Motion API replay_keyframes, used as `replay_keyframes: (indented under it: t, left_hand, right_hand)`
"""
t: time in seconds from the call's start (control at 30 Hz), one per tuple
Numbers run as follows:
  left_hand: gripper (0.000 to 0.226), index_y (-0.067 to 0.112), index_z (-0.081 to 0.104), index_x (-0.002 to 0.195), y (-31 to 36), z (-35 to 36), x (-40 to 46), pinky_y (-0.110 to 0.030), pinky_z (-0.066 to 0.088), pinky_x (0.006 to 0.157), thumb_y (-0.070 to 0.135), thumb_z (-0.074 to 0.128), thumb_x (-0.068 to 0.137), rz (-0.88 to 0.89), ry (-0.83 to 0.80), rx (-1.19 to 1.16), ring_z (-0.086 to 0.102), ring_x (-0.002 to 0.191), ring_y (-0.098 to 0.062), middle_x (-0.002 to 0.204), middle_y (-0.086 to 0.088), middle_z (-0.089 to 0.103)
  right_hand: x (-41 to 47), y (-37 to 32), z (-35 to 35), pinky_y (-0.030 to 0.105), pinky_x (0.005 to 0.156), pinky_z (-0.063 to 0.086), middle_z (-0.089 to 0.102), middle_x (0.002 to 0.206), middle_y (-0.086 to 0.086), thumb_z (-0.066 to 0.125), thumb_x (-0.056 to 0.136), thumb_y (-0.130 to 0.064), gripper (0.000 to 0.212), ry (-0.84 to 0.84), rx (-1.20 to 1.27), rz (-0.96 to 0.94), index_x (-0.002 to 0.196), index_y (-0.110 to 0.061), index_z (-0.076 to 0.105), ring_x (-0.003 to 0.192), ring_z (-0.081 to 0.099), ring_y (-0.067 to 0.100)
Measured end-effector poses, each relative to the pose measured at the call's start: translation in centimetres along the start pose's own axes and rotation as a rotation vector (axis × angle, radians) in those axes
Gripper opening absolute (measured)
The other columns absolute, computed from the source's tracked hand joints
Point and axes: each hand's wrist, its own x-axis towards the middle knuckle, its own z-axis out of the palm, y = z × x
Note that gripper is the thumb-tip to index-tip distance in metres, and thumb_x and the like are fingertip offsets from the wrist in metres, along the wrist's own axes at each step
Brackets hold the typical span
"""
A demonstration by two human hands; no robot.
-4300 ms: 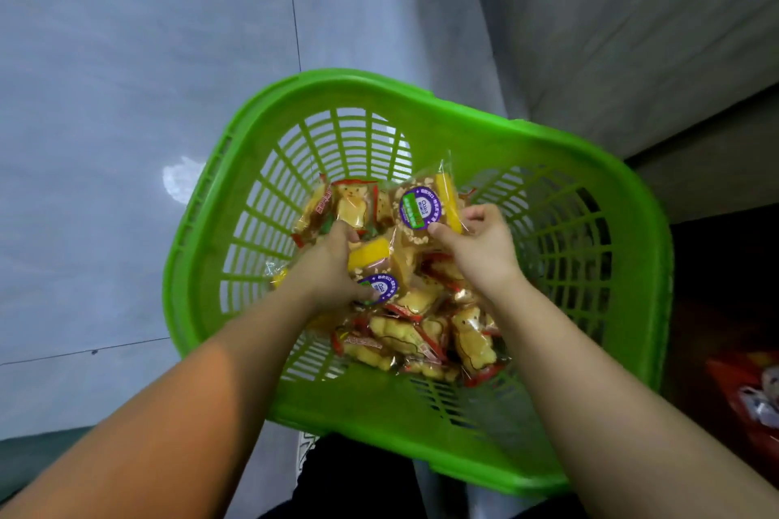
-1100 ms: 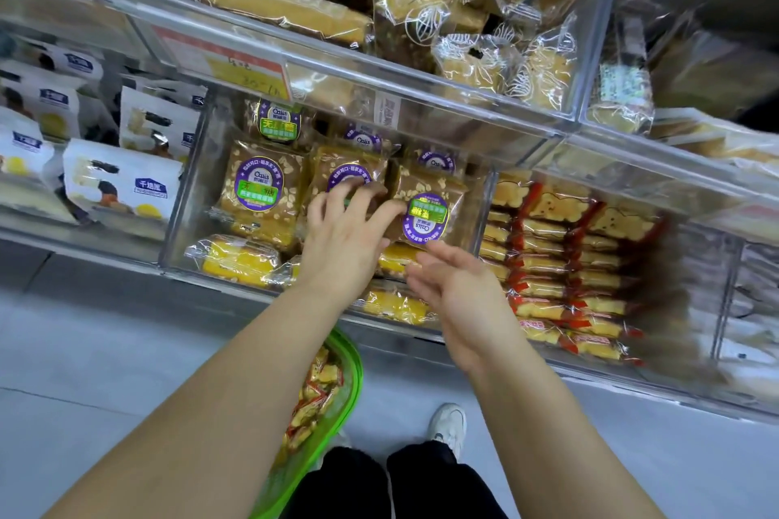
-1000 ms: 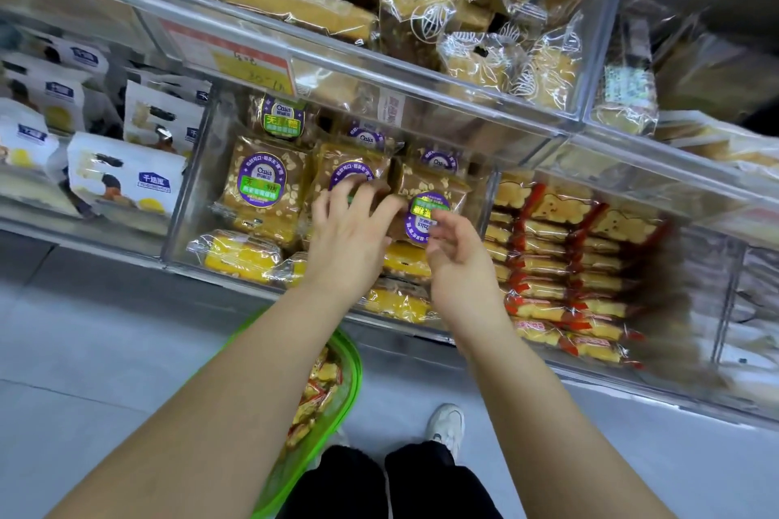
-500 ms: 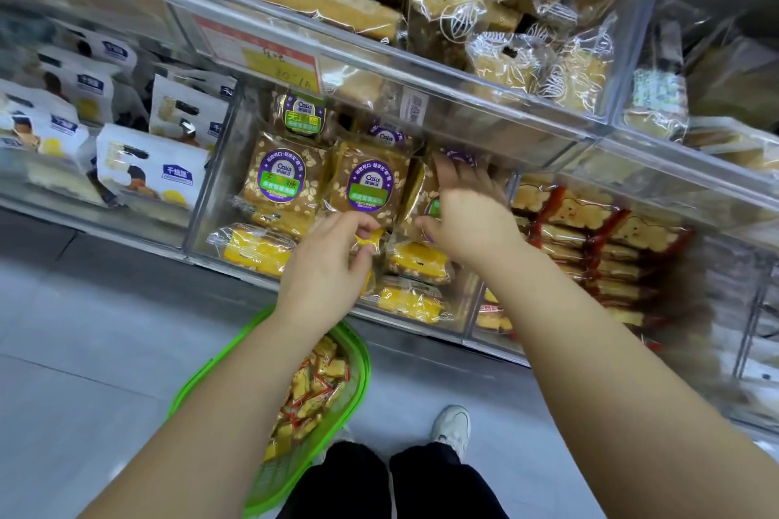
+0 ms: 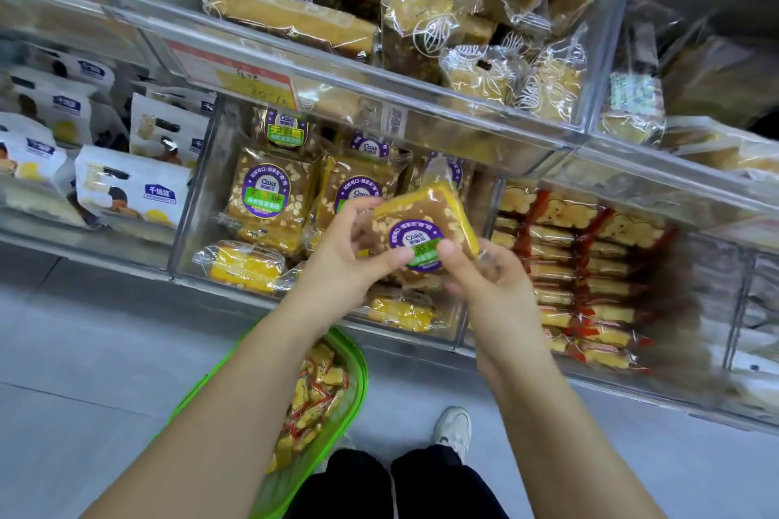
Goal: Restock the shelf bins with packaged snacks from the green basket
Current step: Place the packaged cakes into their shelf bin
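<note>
Now both hands, the left hand [image 5: 341, 261] and the right hand [image 5: 484, 282], pinch 1 cake pack [image 5: 421, 236] before the clear bin [image 5: 198, 190]. Next, I think, it must be stood beside the other packs [image 5: 269, 194].

Both bare forearms reaching up and forward from the bottom edge, converging toward the middle. Left hand [image 5: 343, 255] raised at the end of a straight wrist, fingers curled, thumb tip pressed on the front of a wrapped cake [image 5: 421, 240]. Right hand [image 5: 484, 282] just beside it and slightly lower, thumb on the same face, fingers curled behind. 2 thumbs almost touching, pinching the packet between them.
</note>
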Motion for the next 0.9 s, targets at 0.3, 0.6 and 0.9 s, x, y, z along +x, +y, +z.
replay_keyframes:
  t: [0.3, 0.6, 0.9]
  left_hand:
    - [0.062, 0.027, 0.044, 0.128, 4.7, -1.1, 4.1, -0.024, 0.044, 0.071, 0.04, 0.072, 0.075, 0.248, -0.004, 1.037, 0.062, 0.09, -0.018, 0.105, 0.0, 0.065]
    - [0.063, 0.019, 0.034, 0.138, 3.1, 2.1, 4.5, -0.033, 0.048, 0.074, 0.025, 0.066, 0.084, 0.254, 0.184, 0.969, 0.064, 0.097, -0.031, 0.115, -0.012, 0.064]
    - [0.059, 0.014, 0.052, 0.123, 0.2, -0.5, 1.8, -0.052, 0.04, 0.094, 0.019, 0.077, 0.069, 0.463, 0.337, 1.253, 0.042, 0.113, -0.036, 0.125, -0.018, 0.048]
  right_hand:
    - [0.8, 0.4, -1.1, 0.024, 0.049, 0.033, 0.055, 0.07, -0.011, 0.064, 0.079, -0.048, 0.061, 0.204, -0.956, -0.319, 0.126, -0.021, 0.035, 0.071, 0.059, 0.017]
    - [2.5, 1.0, 0.8, 0.039, 0.077, 0.046, 0.055, 0.113, 0.018, 0.083, 0.06, -0.032, 0.077, 0.166, -1.421, -0.701, 0.126, -0.008, 0.051, 0.097, 0.055, 0.034]
    - [4.7, 1.0, 1.3, 0.037, 0.078, 0.048, 0.063, 0.115, 0.011, 0.08, 0.061, -0.024, 0.06, 0.295, -1.573, -0.668, 0.116, -0.015, 0.058, 0.1, 0.06, 0.029]
